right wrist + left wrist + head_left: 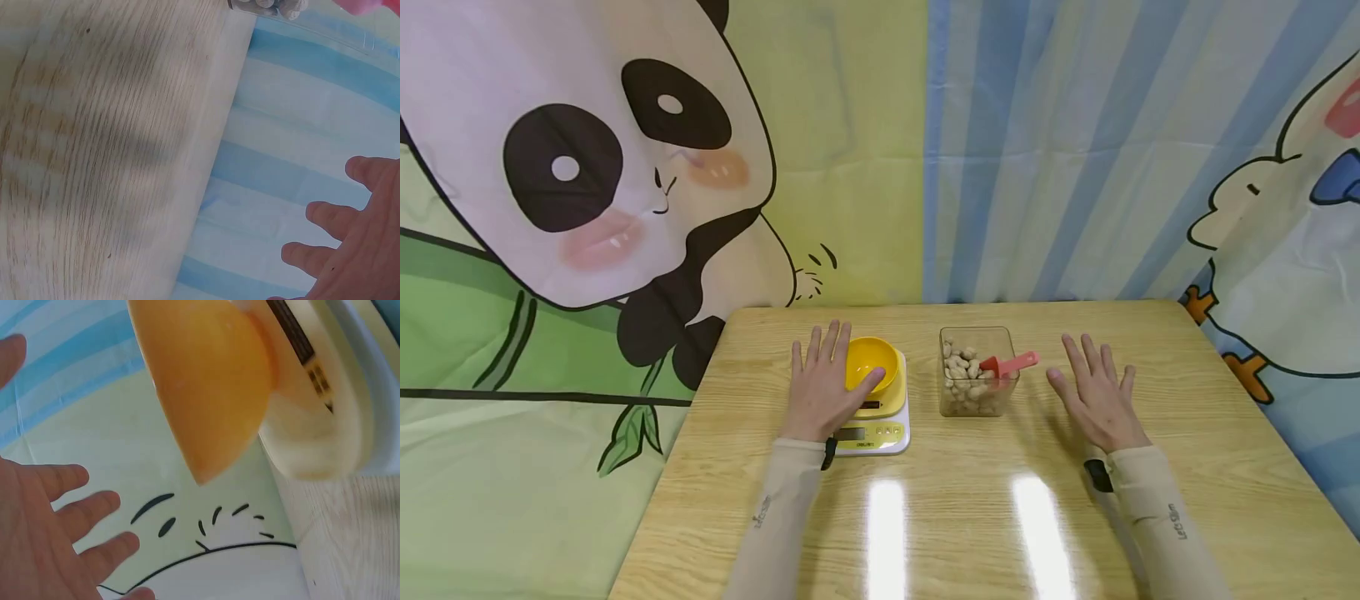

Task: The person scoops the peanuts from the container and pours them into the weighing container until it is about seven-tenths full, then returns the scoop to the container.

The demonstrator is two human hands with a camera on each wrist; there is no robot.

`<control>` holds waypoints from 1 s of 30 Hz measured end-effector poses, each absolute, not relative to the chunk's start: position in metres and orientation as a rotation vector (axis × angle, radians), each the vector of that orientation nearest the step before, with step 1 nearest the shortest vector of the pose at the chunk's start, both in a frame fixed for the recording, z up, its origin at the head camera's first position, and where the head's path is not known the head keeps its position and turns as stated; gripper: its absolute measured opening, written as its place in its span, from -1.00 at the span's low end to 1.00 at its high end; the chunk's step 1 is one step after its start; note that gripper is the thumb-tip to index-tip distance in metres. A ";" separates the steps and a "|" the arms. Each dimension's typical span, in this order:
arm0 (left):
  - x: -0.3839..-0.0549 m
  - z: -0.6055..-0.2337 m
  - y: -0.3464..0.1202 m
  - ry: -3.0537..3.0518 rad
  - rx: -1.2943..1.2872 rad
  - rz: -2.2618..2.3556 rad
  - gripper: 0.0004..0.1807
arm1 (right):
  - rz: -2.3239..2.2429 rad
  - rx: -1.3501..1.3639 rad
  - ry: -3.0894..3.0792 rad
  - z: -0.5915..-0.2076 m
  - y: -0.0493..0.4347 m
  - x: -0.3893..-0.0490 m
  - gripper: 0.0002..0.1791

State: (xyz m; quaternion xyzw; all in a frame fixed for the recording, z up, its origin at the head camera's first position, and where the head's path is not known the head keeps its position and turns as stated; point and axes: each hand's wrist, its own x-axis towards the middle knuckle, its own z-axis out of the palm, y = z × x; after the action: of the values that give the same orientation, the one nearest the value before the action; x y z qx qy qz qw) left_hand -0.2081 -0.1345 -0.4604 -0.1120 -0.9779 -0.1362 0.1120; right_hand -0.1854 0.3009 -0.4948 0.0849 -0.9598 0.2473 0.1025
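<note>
A yellow bowl [872, 365] stands on a white and yellow kitchen scale [891, 435]. My left hand [823, 387], fingers spread and straight, hovers over the left side of the scale and overlaps the bowl in the head view. In the left wrist view the bowl [206, 381] is beside the palm, apart from the fingers. To the right of the scale is a clear square container [976, 398] of pale nuts [962, 367], with a red and pink scoop [1018, 362] resting in it. My right hand [1099, 404] is spread right of the container, holding nothing.
The light wooden table [955, 517] ends just behind the scale and container. Behind it hangs a printed curtain [850, 167] with a panda and blue stripes. Both wrists wear dark bands.
</note>
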 end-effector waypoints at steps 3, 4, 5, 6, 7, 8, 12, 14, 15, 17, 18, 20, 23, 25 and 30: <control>-0.212 -0.460 -0.127 -2.875 -0.382 -0.428 0.14 | 0.732 0.251 -2.829 -0.496 0.302 -0.184 -0.22; -0.214 -0.460 -0.124 -2.872 -0.401 -0.437 0.15 | 0.731 0.251 -2.829 -0.496 0.302 -0.184 -0.22; -0.215 -0.459 -0.121 -2.872 -0.421 -0.448 0.16 | 0.729 0.251 -2.829 -0.496 0.302 -0.184 -0.22; -0.217 -0.459 -0.119 -2.875 -0.439 -0.454 0.17 | 0.728 0.251 -2.830 -0.496 0.303 -0.183 -0.22; -0.218 -0.458 -0.116 -2.873 -0.458 -0.454 0.17 | 0.730 0.250 -2.831 -0.496 0.303 -0.183 -0.22; -0.220 -0.457 -0.113 -2.875 -0.477 -0.460 0.18 | 0.731 0.250 -2.831 -0.496 0.303 -0.183 -0.22; -0.226 -0.456 -0.103 -2.871 -0.554 -0.459 0.18 | 0.742 0.247 -2.829 -0.496 0.306 -0.182 -0.22; -0.228 -0.456 -0.098 -2.869 -0.595 -0.471 0.17 | 0.749 0.247 -2.824 -0.497 0.308 -0.182 -0.23; -0.229 -0.456 -0.096 -2.868 -0.621 -0.481 0.16 | 0.753 0.248 -2.823 -0.497 0.308 -0.183 -0.23; -0.231 -0.457 -0.092 -2.869 -0.671 -0.489 0.15 | 0.759 0.251 -2.821 -0.497 0.309 -0.183 -0.23; -0.232 -0.457 -0.090 -2.868 -0.696 -0.495 0.15 | 0.761 0.252 -2.821 -0.497 0.310 -0.183 -0.23; -0.233 -0.457 -0.085 -2.868 -0.742 -0.504 0.17 | 0.766 0.252 -2.824 -0.497 0.311 -0.183 -0.23; -0.236 -0.458 -0.077 -2.874 -0.790 -0.506 0.21 | 0.775 0.252 -2.826 -0.497 0.312 -0.183 -0.23; -0.237 -0.458 -0.072 -2.884 -0.816 -0.507 0.23 | 0.790 0.255 -2.823 -0.497 0.313 -0.182 -0.23; -0.241 -0.461 -0.060 -2.898 -0.880 -0.479 0.28 | 0.812 0.264 -2.809 -0.497 0.314 -0.181 -0.24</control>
State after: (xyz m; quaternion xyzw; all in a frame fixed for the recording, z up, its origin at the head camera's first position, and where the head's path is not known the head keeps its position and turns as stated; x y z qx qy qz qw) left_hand -0.2413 -0.0596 -0.4610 -0.2866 -0.9445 -0.1562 0.0376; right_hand -0.1808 0.3137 -0.4975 0.0894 -0.9517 0.2750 0.1029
